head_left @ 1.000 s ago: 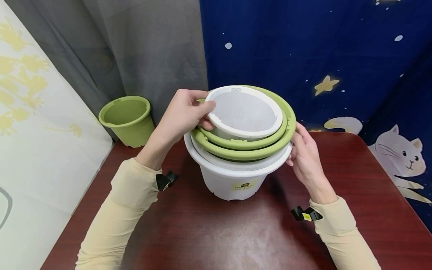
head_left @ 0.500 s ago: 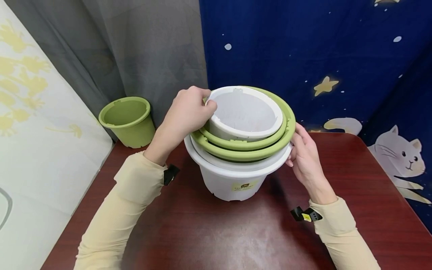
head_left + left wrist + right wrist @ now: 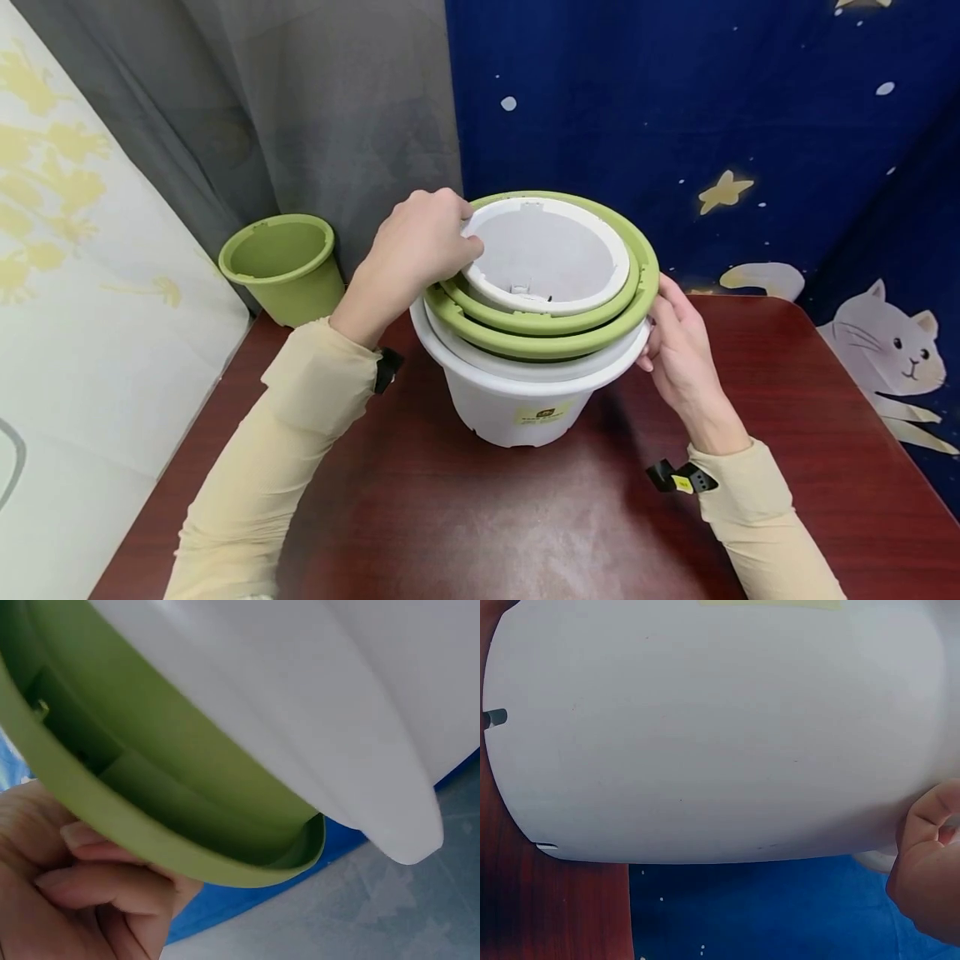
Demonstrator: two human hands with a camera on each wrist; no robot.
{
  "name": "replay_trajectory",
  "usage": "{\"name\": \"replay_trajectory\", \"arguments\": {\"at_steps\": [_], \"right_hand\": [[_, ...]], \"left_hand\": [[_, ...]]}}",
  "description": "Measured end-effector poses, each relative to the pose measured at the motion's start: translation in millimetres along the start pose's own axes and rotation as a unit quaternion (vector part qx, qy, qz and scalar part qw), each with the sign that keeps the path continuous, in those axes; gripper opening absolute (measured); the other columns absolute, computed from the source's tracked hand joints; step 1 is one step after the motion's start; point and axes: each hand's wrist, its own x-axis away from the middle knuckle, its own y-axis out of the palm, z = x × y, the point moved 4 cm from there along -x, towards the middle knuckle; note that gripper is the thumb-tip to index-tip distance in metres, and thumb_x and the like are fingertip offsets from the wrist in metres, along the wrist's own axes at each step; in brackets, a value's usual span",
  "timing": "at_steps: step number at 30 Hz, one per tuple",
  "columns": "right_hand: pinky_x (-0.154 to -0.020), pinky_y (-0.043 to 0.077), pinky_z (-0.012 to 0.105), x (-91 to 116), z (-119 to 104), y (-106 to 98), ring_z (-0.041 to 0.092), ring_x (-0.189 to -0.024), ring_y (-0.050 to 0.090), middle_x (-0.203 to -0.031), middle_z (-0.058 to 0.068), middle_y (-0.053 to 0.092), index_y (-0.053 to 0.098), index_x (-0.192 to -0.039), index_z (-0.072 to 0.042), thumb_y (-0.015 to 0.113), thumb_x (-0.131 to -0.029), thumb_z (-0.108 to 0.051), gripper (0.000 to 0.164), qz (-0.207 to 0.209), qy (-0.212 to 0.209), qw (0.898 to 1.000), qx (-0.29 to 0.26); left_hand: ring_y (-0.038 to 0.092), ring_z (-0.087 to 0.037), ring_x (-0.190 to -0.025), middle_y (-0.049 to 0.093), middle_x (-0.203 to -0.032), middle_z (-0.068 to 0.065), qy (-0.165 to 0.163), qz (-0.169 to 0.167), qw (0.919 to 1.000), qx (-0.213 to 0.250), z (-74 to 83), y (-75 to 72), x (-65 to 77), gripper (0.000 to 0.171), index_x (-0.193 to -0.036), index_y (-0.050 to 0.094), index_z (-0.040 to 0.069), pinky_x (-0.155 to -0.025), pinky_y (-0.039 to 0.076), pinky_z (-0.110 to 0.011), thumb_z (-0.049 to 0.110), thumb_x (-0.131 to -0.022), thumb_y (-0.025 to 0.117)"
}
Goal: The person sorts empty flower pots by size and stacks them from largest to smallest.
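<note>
In the head view, a nest of flowerpots stands on the table. The large white flowerpot [image 3: 487, 408] is outermost, with a yellow label low on its front. Inside it show another white rim, two green flowerpots [image 3: 525, 340] and, innermost, a small white flowerpot [image 3: 555, 242]. My left hand [image 3: 420, 237] holds the small white pot at its left rim, thumb tip over the edge. In the left wrist view, its curled fingers [image 3: 120, 889] partly hide behind a green rim. My right hand [image 3: 678, 350] grips the large white pot's right rim, fingertips partly hidden beneath it.
A separate green flowerpot [image 3: 300, 287] stands at the table's back left, near a white patterned panel [image 3: 112, 333]. Behind the reddish-brown table [image 3: 480, 525] hang a grey curtain [image 3: 360, 100] and a dark blue curtain [image 3: 637, 100] with stars and a cat.
The small white pot has sunk lower into the green pots and its inner bottom shows. My left hand has turned over its rim, wrist moving right. The right hand stays put.
</note>
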Motion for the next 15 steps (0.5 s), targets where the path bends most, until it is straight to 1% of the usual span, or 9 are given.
{"name": "replay_trajectory", "arguments": {"at_steps": [1,2,3,4,9,12,15], "right_hand": [[-0.037,0.031,0.017,0.3,0.3,0.0,0.009,-0.039,0.042,-0.065,0.002,0.056,0.055,-0.134,-0.008,0.039,-0.106,-0.005,0.033,0.0,0.001,1.0,-0.001],[-0.037,0.03,0.017,0.6,0.7,-0.1,0.009,-0.039,0.043,-0.065,0.002,0.056,0.055,-0.134,-0.008,0.039,-0.106,-0.005,0.032,0.0,0.002,1.0,-0.002],[-0.037,0.03,0.017,0.8,0.9,-0.1,0.009,-0.039,0.042,-0.065,0.002,0.056,0.055,-0.134,-0.008,0.039,-0.106,-0.005,0.032,0.0,0.003,1.0,-0.002],[-0.037,0.03,0.017,0.9,1.1,-0.1,0.009,-0.039,0.042,-0.064,0.002,0.056,0.055,-0.134,-0.008,0.039,-0.107,-0.005,0.032,-0.001,0.003,1.0,-0.002],[-0.037,0.03,0.017,0.5,0.4,-0.1,0.009,-0.039,0.042,-0.064,0.002,0.056,0.055,-0.134,-0.007,0.038,-0.106,-0.005,0.032,-0.001,-0.001,1.0,0.0],[-0.037,0.03,0.017,0.1,-0.1,-0.2,0.009,-0.039,0.042,-0.064,0.002,0.056,0.056,-0.133,-0.007,0.038,-0.106,-0.004,0.032,0.0,-0.002,1.0,-0.003],[-0.037,0.03,0.017,0.0,0.3,-0.3,0.009,-0.039,0.043,-0.065,0.002,0.057,0.056,-0.132,-0.007,0.038,-0.106,-0.005,0.032,0.001,-0.001,1.0,-0.005]], "left_hand": [[0.041,-0.022,-0.067,0.037,-0.068,0.0,-0.001,-0.002,1.0,-0.004,0.4,0.4,-1.3,0.018,-0.069,0.05,0.012,-0.056,0.032,-0.032,0.011,-0.087,0.055],[0.037,-0.021,-0.064,0.031,-0.065,0.001,-0.002,-0.005,0.9999,-0.009,0.8,0.8,-2.3,0.026,-0.065,0.041,0.013,-0.054,0.028,-0.031,0.011,-0.086,0.056],[0.032,-0.02,-0.062,0.024,-0.064,0.002,-0.002,-0.006,0.9999,-0.015,1.1,1.1,-3.0,0.032,-0.063,0.034,0.014,-0.053,0.025,-0.03,0.012,-0.085,0.056],[0.031,-0.019,-0.061,0.023,-0.062,0.002,-0.003,-0.008,0.9998,-0.018,1.3,1.4,-3.4,0.034,-0.061,0.032,0.014,-0.052,0.025,-0.03,0.012,-0.085,0.057],[0.027,-0.018,-0.06,0.021,-0.061,0.003,-0.003,-0.003,0.9997,-0.023,1.7,1.6,-3.9,0.037,-0.059,0.032,0.015,-0.05,0.023,-0.03,0.013,-0.084,0.06],[0.029,-0.018,-0.059,0.021,-0.06,0.003,-0.003,0.002,0.9996,-0.027,2.5,1.9,-4.2,0.038,-0.059,0.033,0.014,-0.05,0.025,-0.03,0.013,-0.085,0.061],[0.031,-0.018,-0.058,0.022,-0.059,0.003,-0.01,0.004,0.9994,-0.034,3.6,2.8,-3.9,0.039,-0.059,0.035,0.014,-0.05,0.028,-0.031,0.014,-0.087,0.062]]}}
